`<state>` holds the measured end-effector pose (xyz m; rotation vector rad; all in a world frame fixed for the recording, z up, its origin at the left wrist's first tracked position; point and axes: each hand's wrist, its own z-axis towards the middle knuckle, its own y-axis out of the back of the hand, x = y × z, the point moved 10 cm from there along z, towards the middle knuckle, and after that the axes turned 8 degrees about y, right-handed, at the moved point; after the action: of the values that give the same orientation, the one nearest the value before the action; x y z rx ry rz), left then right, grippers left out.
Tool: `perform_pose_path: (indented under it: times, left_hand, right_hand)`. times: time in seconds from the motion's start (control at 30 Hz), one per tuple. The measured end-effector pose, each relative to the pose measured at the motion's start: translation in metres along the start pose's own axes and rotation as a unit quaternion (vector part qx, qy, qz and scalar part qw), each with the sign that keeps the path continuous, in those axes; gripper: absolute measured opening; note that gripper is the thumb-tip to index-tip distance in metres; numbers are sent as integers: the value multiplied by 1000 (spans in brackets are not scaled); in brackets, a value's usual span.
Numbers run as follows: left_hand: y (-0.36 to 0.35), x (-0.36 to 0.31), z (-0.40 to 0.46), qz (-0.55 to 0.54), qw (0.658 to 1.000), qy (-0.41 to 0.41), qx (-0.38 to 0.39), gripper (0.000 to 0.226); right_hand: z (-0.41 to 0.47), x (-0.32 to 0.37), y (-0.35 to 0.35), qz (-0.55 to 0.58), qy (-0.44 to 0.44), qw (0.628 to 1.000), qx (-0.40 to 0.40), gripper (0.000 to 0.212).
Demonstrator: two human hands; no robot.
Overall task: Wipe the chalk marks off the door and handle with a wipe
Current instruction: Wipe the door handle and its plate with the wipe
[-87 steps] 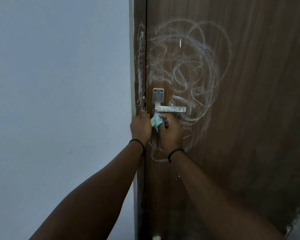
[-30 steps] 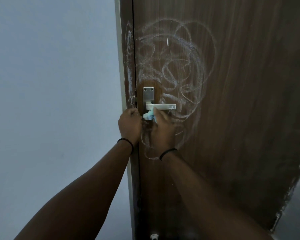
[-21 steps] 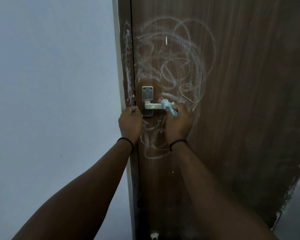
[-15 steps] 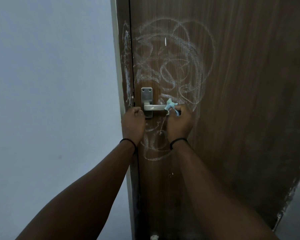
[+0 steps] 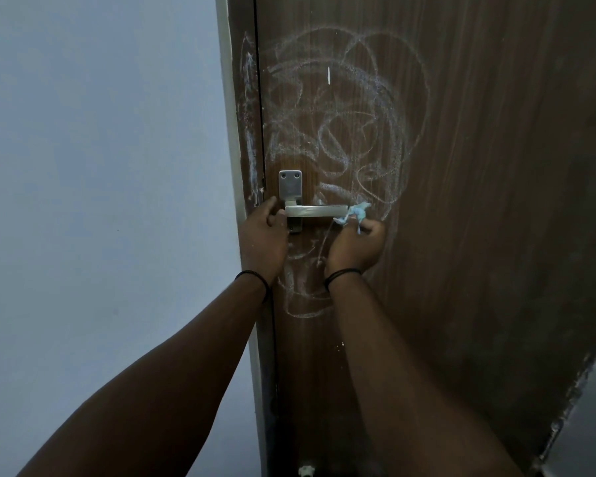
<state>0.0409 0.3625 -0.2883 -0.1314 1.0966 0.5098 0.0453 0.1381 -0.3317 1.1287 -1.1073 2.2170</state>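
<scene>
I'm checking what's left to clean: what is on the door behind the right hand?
Chalk scribbles show on the door left of and below the right hand, which grips the wipe. Whatever lies directly behind that hand is covered.

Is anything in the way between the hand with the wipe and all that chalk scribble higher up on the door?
Nothing visible blocks it. The right hand pinches the crumpled light-blue wipe at the free end of the silver metal lever handle. The white chalk scribbles lie directly above on the brown wooden door, with only bare door between.
</scene>
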Motion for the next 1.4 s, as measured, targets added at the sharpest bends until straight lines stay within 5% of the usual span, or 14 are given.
perform_pose_path:
  times: [0.13,0.3,0.57,0.63,0.8,1.0,1.17,1.33,1.4]
  left_hand:
    - [-9,-10,-4,23,999,-44,15,33]
    - [-4,-4,5,-13,999,-42,7,28]
    - [-10,10,18,-82,995,6,49,25]
    - [-10,10,19,-84,995,5,62,25]
    - [-10,7,25,-67,994,-5,83,25]
    - [-10,7,25,-68,994,3,89,25]
    - [-8,5,23,-57,995,14,83,26]
    - [-6,0,21,-45,996,20,77,24]
    - [-6,-1,24,-23,996,19,86,24]
  right_hand:
    - [-1,4,10,31,17,999,-33,10]
    - [-7,26,-1,-15,143,988,48,6]
    - [-67,57,-61,-141,412,874,216,4]
    - [-63,53,-62,-166,415,869,213,4]
    - [-27,45,-35,-177,323,924,101,6]
    - [-58,59,-62,-211,428,855,203,5]
    - [-11,41,-20,-203,302,927,96,5]
    - [-69,63,-62,-233,442,842,206,6]
    - [-62,63,-61,-229,440,841,218,3]
